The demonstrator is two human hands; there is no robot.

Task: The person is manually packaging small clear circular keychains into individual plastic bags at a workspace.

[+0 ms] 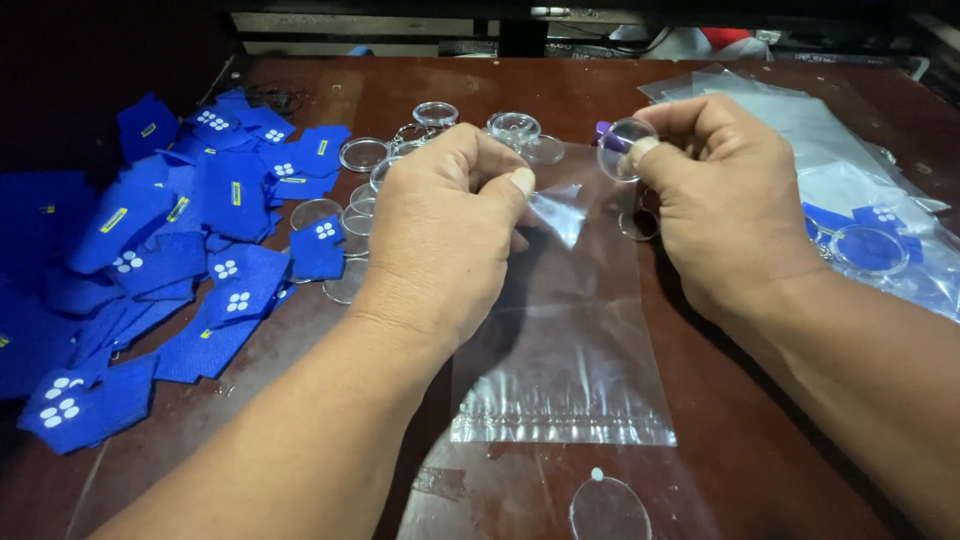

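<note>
At frame center I see my left hand (445, 225) pinching the open mouth of a clear plastic bag (565, 340) lying on the brown table (760, 450), while my right hand (725, 195) grips a round transparent case (626, 148) between thumb and fingers just above it.

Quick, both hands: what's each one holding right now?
Left hand: fingers pinched shut on the clear plastic bag.
Right hand: fingers closed on a clear round disc.

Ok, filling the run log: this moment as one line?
left hand: pinches clear bag | right hand: holds clear round case | blue patches left
</note>
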